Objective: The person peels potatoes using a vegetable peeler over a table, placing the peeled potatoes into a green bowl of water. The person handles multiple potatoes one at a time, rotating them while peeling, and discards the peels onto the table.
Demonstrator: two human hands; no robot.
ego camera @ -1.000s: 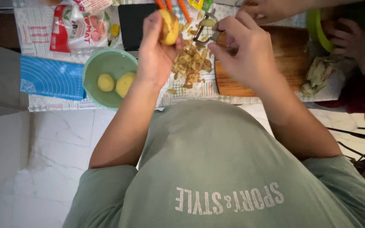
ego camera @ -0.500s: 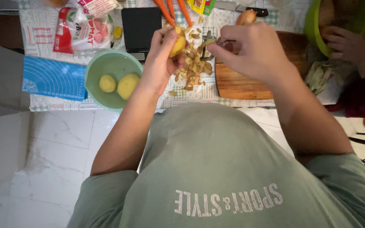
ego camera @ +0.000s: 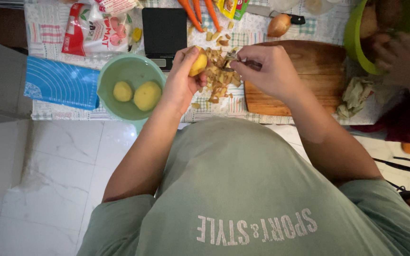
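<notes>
Left hand (ego camera: pixel 181 80) grip: clamped on potato (ego camera: pixel 198 62) | right hand (ego camera: pixel 267 71) grip: closed on peeler (ego camera: pixel 233 58) | peeler just right of potato, above peel pile (ego camera: pixel 217 78)

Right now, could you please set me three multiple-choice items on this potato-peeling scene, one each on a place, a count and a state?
1. Where does the wooden cutting board lie?
A. under the right hand
B. on the floor
C. inside the bowl

2. How many peeled potatoes lie in the green bowl?
A. none
B. two
C. five

3. What does the left hand hold?
A. a carrot
B. a knife
C. a potato

Answers:
1 A, the board lies beneath that hand, which holds a peeler.
2 B, two yellow ones show.
3 C, fingers grip it over the pile of peelings.
</notes>
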